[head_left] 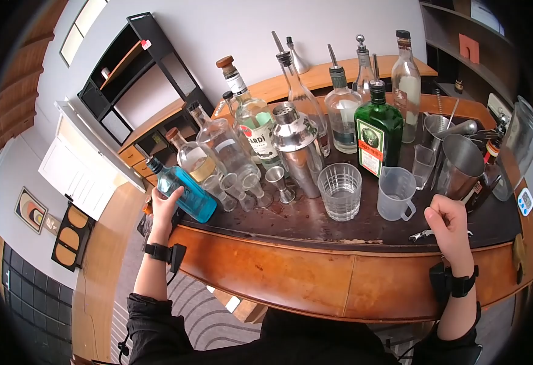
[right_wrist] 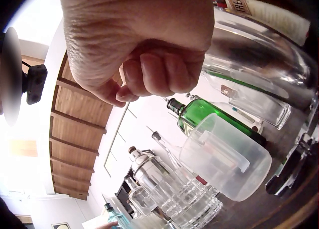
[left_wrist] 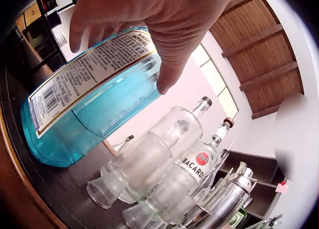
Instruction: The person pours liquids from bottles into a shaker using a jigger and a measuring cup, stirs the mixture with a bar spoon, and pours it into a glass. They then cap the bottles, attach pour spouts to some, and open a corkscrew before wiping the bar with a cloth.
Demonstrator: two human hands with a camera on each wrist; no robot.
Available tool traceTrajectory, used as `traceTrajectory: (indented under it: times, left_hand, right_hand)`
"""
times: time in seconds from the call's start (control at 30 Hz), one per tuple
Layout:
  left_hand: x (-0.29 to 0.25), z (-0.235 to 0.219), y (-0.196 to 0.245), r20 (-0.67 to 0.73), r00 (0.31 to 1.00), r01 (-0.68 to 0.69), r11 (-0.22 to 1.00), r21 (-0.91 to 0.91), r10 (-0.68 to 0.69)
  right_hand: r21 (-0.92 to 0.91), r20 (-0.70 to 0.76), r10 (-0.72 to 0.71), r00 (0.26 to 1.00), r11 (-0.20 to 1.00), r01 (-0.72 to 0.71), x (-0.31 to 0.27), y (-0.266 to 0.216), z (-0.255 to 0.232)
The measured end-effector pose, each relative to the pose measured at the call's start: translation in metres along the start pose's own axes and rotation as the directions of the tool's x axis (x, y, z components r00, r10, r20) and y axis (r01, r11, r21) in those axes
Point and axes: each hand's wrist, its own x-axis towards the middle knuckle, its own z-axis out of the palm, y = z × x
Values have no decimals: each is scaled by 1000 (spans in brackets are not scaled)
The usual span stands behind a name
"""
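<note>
My left hand [head_left: 163, 214] grips a blue glass bottle [head_left: 192, 196] around its upper body, at the left end of the bar top. In the left wrist view the bottle's printed back label [left_wrist: 89, 82] faces the camera, and the thumb lies along one side. My right hand [head_left: 449, 228] is curled into a loose fist in front of the metal shaker tin [head_left: 459, 163], with nothing showing in it. Just left of that hand stands a plastic measuring jug [head_left: 396, 194]. A metal bar tool [head_left: 423, 235] lies on the dark surface beside the fist.
A cut-glass mixing glass [head_left: 340, 193], a jigger [head_left: 280, 184], small clear glasses [head_left: 248, 188] and a steel cocktail shaker [head_left: 300, 146] stand mid-bar. Behind them are a Bacardi bottle [head_left: 255, 125], a green Jägermeister bottle [head_left: 378, 131] and several spouted bottles. A small timer [head_left: 526, 201] sits far right.
</note>
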Motion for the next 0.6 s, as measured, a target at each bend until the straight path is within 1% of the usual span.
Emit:
traceTrajectory:
  times: [0.03, 0.07, 0.1, 0.13, 0.2, 0.27, 0.33, 0.37, 0.47, 0.57, 0.6]
  left_hand:
    - [-3, 1, 2, 2, 1000, -2, 1000, -1, 2]
    - [-7, 2, 6, -40, 999, -25, 1000, -2, 25]
    - [-10, 5, 8, -78, 996, -49, 999, -4, 48]
    - [-11, 6, 6, -87, 995, -60, 998, -28, 57]
    - [-12, 7, 5, -73, 995, -77, 996, -40, 74]
    - [-11, 6, 0, -52, 997, -63, 994, -85, 58]
    - [-14, 8, 0, -35, 998, -63, 984, -167, 58]
    - [-14, 7, 0, -3, 1000, -27, 986, -163, 27]
    - [-9, 7, -19, 9, 995, -93, 983, -157, 95]
    - [-15, 10, -6, 27, 997, -66, 984, -163, 71]
    - [-14, 11, -10, 31, 997, -65, 984, -168, 72]
  right_hand:
    - [-3, -2, -2, 1000, 1000, 2, 0, 0, 0]
    - [-5, -5, 0, 1000, 1000, 0, 0, 0, 1]
    - [-16, -13, -37, 999, 999, 37, 1, 1, 2]
    - [-32, -22, -70, 997, 997, 69, 1, 1, 2]
    - [-7, 8, -17, 1000, 1000, 17, 1, -5, 0]
    - [28, 22, -3, 1000, 1000, 2, 1, -6, 0]
    - [14, 24, 1, 1000, 1000, -2, 2, -6, -1]
    - [8, 12, -1, 1000, 1000, 0, 2, -6, -1]
    - [34, 27, 3, 1000, 999, -4, 2, -6, -1]
    - [29, 40, 20, 999, 999, -21, 2, -6, -2]
    - [23, 37, 22, 999, 999, -23, 2, -6, -2]
